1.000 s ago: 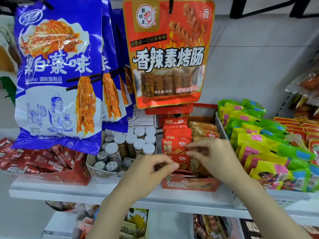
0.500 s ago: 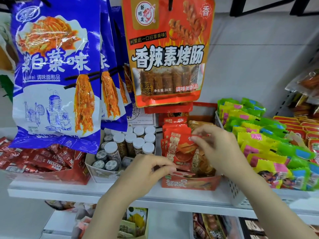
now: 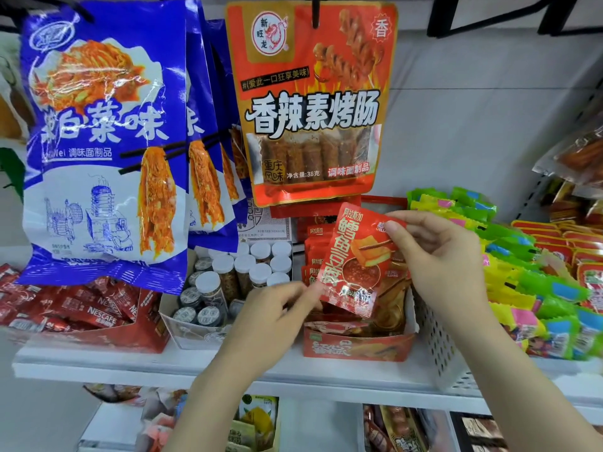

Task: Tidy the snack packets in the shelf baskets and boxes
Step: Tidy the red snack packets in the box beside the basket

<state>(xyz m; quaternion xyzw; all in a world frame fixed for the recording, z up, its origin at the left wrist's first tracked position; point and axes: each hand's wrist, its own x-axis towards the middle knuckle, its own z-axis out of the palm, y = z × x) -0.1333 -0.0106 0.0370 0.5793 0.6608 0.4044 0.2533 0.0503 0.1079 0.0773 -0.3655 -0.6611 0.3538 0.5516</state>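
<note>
Red foil snack packet [image 3: 355, 265]: held tilted above the red cardboard display box [image 3: 357, 349] on the white shelf [image 3: 98, 367].
Right hand [image 3: 440, 259]: fingers pinch its top corner.
Left hand [image 3: 277, 314]: fingers pinch its lower left edge.

red packet [image 3: 355, 262]: glossy foil | basket [image 3: 437, 350]: matt plastic | box [image 3: 355, 349]: probably card

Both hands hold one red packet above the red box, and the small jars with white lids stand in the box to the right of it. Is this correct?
Not quite. In the head view the jars stand in the box to the left of the red box, not the right. The rest holds: the left hand and right hand hold one red packet above it.
</note>
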